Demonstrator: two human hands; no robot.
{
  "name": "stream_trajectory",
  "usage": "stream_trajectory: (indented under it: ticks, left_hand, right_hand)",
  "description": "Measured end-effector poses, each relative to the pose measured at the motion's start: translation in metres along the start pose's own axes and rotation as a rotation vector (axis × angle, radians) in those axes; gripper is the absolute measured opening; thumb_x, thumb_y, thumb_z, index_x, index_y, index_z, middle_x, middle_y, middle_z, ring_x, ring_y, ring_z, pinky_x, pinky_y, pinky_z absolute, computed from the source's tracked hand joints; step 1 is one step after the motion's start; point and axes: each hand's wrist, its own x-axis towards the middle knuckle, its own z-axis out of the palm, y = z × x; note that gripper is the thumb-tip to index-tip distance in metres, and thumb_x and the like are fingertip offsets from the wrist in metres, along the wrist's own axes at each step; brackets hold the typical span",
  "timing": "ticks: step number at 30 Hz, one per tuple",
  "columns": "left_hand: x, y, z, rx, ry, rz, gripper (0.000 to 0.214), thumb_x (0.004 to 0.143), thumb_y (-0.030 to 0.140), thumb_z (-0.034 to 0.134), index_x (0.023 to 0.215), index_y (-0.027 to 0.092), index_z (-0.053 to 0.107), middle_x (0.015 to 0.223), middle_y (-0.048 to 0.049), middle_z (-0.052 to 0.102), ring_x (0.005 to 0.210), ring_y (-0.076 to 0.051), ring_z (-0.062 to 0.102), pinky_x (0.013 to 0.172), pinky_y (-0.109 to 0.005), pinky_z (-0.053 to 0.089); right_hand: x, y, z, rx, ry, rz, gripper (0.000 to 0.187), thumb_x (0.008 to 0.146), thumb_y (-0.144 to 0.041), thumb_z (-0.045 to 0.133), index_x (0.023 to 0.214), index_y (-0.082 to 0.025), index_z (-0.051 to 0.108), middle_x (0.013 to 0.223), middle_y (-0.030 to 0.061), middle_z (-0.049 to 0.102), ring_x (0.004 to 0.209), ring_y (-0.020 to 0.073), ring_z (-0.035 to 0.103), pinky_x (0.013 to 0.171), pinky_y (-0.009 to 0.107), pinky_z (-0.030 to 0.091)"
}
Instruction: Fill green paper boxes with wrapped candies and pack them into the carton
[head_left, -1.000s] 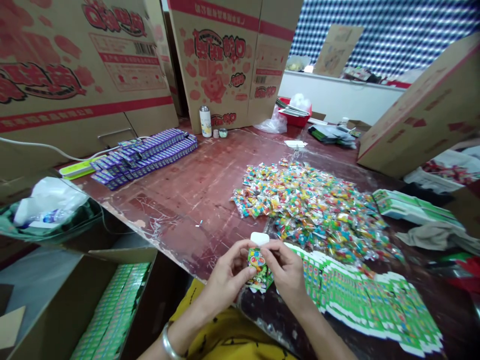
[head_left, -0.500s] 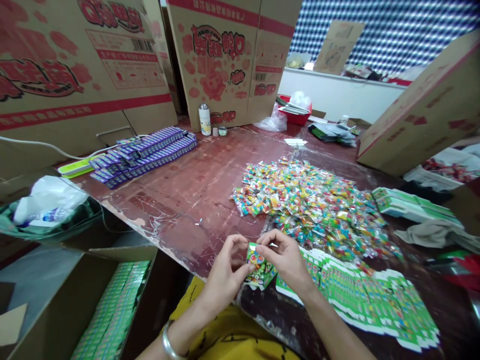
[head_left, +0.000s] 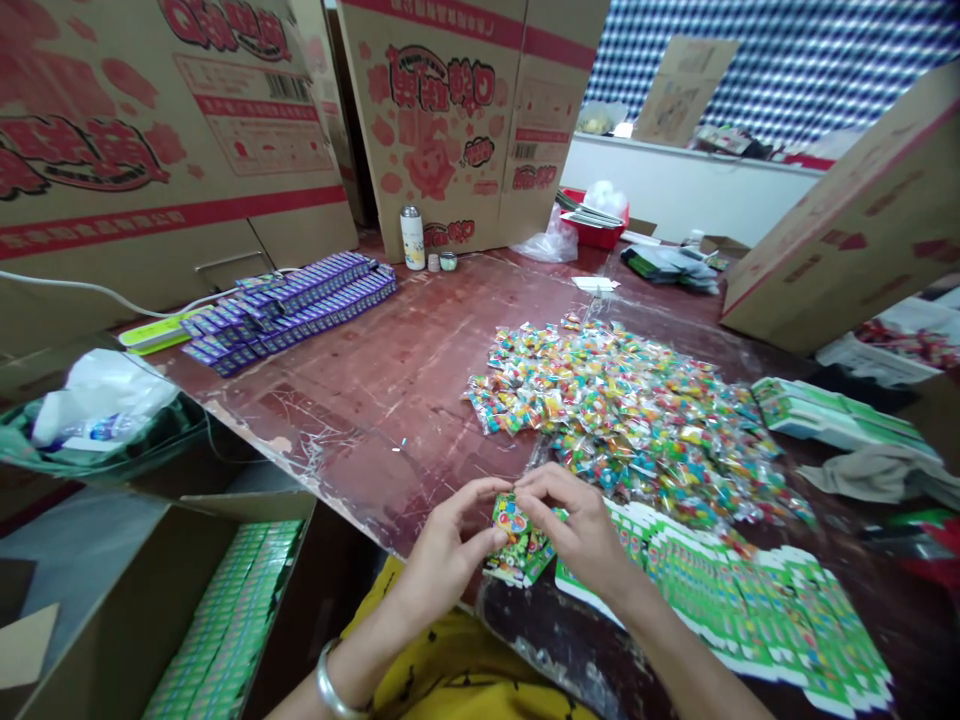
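Observation:
Between my hands, at the table's near edge, is a small green printed candy box (head_left: 517,548). My left hand (head_left: 452,540) grips its left side, thumb on the front and fingers behind. At the box's top edge my right hand (head_left: 574,515) has its fingers pressed together on the upper end; whether the flap is fully closed cannot be seen. To the right lies a fanned row of flat green cartons (head_left: 720,590), partly under my right forearm. A wide heap of small clear candy packets (head_left: 607,400) spreads just beyond my hands.
Stacked purple boxes (head_left: 292,310) lie at the far left. An open cardboard carton (head_left: 97,630) below the table's left edge holds rows of green boxes (head_left: 225,620). A white bottle (head_left: 412,238) stands before tall cartons (head_left: 450,120). More green cartons (head_left: 840,415) lie right.
My right fingers have shifted at the top of the box, and its upper end looks more folded in. My left hand keeps its hold. The view has moved slightly.

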Motion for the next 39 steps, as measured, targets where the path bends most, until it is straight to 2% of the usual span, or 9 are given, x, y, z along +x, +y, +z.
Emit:
stream_trajectory:
  ticks: [4, 7, 12, 17, 20, 22, 27, 30, 39]
  left_hand:
    - [0.005, -0.005, -0.009, 0.102, 0.014, 0.043, 0.036, 0.084, 0.019, 0.059, 0.120, 0.022, 0.056, 0.118, -0.0065, 0.062, 0.106, -0.023, 0.061, 0.087, -0.031, 0.051]
    - [0.022, 0.002, -0.039, 0.511, 0.146, 0.099, 0.034, 0.089, 0.022, 0.051, 0.123, 0.026, 0.054, 0.118, -0.0060, 0.060, 0.104, -0.022, 0.061, 0.091, -0.034, 0.049]
    - [0.066, 0.027, -0.110, 1.454, 0.295, -0.179, 0.040, 0.094, 0.023, 0.037, 0.131, 0.032, 0.047, 0.115, -0.0110, 0.054, 0.086, -0.026, 0.066, 0.076, -0.039, 0.050]
    - [0.093, 0.034, -0.141, 1.608, 0.248, -0.283, 0.040, 0.092, 0.017, 0.035, 0.127, 0.027, 0.052, 0.105, -0.0135, 0.056, 0.088, -0.029, 0.065, 0.075, -0.040, 0.048]
    - [0.089, 0.031, -0.125, 1.633, 0.297, -0.220, 0.048, 0.092, 0.025, 0.044, 0.139, 0.024, 0.037, 0.112, -0.0171, 0.054, 0.104, -0.035, 0.058, 0.084, -0.046, 0.045]
    - [0.077, 0.026, -0.096, 1.583, 0.325, -0.068, 0.058, 0.090, 0.036, 0.050, 0.142, 0.021, 0.030, 0.117, -0.0179, 0.052, 0.112, -0.036, 0.050, 0.090, -0.046, 0.042]
    - [0.034, -0.009, 0.004, 1.231, -0.045, 0.182, 0.064, 0.073, 0.065, 0.063, 0.116, 0.018, 0.053, 0.105, -0.0105, 0.056, 0.100, -0.029, 0.051, 0.085, -0.040, 0.045]
    - [0.017, -0.029, 0.042, 1.249, -0.063, 0.178, 0.066, 0.065, 0.060, 0.073, 0.112, 0.017, 0.053, 0.108, -0.0108, 0.054, 0.101, -0.031, 0.050, 0.085, -0.043, 0.045]
    - [0.007, -0.029, 0.049, 1.244, -0.040, 0.118, 0.047, 0.076, 0.037, 0.071, 0.114, 0.018, 0.054, 0.108, -0.0095, 0.056, 0.103, -0.030, 0.052, 0.085, -0.044, 0.048]
  right_hand:
    - [-0.005, 0.000, -0.004, -0.060, -0.056, -0.040, 0.018, 0.093, -0.029, 0.054, 0.103, -0.023, 0.068, 0.107, 0.0067, 0.065, 0.100, 0.0214, 0.060, 0.087, 0.034, 0.049]
    - [-0.003, 0.010, -0.019, -0.057, 0.024, 0.067, 0.036, 0.092, -0.034, 0.055, 0.127, -0.026, 0.056, 0.121, 0.0082, 0.060, 0.104, 0.0227, 0.060, 0.081, 0.033, 0.053]
    - [-0.011, 0.034, -0.047, -0.137, 0.185, 0.204, 0.026, 0.092, -0.040, 0.053, 0.104, -0.022, 0.066, 0.105, 0.0087, 0.065, 0.089, 0.0231, 0.064, 0.067, 0.031, 0.054]
    - [-0.029, 0.047, -0.049, -0.243, 0.100, 0.229, 0.026, 0.093, -0.039, 0.050, 0.100, -0.021, 0.066, 0.099, 0.0081, 0.066, 0.085, 0.0226, 0.063, 0.063, 0.030, 0.051]
    - [-0.034, 0.054, -0.045, -0.375, 0.082, 0.222, 0.026, 0.094, -0.036, 0.046, 0.098, -0.021, 0.067, 0.096, 0.0072, 0.066, 0.083, 0.0216, 0.062, 0.063, 0.030, 0.049]
    - [-0.034, 0.059, -0.042, -0.501, 0.046, 0.218, 0.024, 0.094, -0.034, 0.047, 0.094, -0.022, 0.068, 0.090, 0.0057, 0.065, 0.080, 0.0207, 0.062, 0.065, 0.030, 0.046]
    - [-0.031, 0.066, -0.026, -0.787, 0.007, 0.274, 0.017, 0.091, -0.036, 0.056, 0.094, -0.022, 0.066, 0.087, 0.0043, 0.061, 0.068, 0.0181, 0.061, 0.058, 0.027, 0.039]
    - [-0.029, 0.065, -0.017, -0.849, 0.020, 0.287, 0.015, 0.085, -0.038, 0.064, 0.087, -0.022, 0.064, 0.087, 0.0039, 0.059, 0.068, 0.0184, 0.060, 0.057, 0.027, 0.037]
    - [-0.023, 0.058, -0.009, -0.394, -0.026, 0.330, 0.016, 0.085, -0.029, 0.061, 0.072, -0.020, 0.060, 0.066, 0.0012, 0.063, 0.062, 0.0165, 0.059, 0.058, 0.026, 0.040]
